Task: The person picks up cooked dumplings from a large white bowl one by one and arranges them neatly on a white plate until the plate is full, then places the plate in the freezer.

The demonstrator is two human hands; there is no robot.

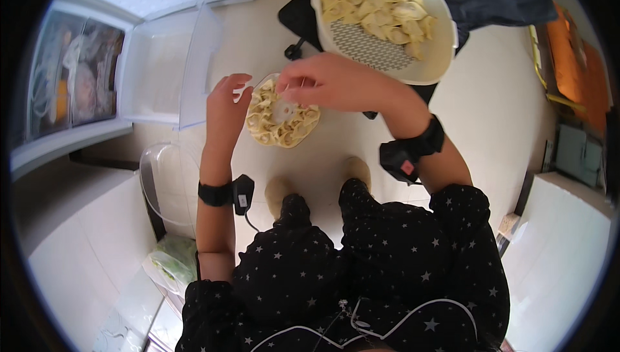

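Observation:
A plate of dumplings (283, 126) lies low in front of me, the dumplings set around its bare middle. Above the plate's upper right edge is my right hand (319, 83), its fingers bent; whether something small is between them cannot be told. Just left of the plate, my left hand (227, 100) is raised with thumb and fingers apart, holding nothing. Beyond my right hand stands a cream oval basket (448, 56) with a perforated bottom, holding many folded dumplings (382, 8) on its far side. Black straps with small devices are on both forearms.
At left, an open freezer holds bagged food (82, 80); a clear drawer (164, 76) projects from it. A round transparent lid (169, 182) is below the drawer. The basket rests on a dark support (300, 18). A bag of greens (169, 262) sits lower left, and orange items (566, 56) are at right.

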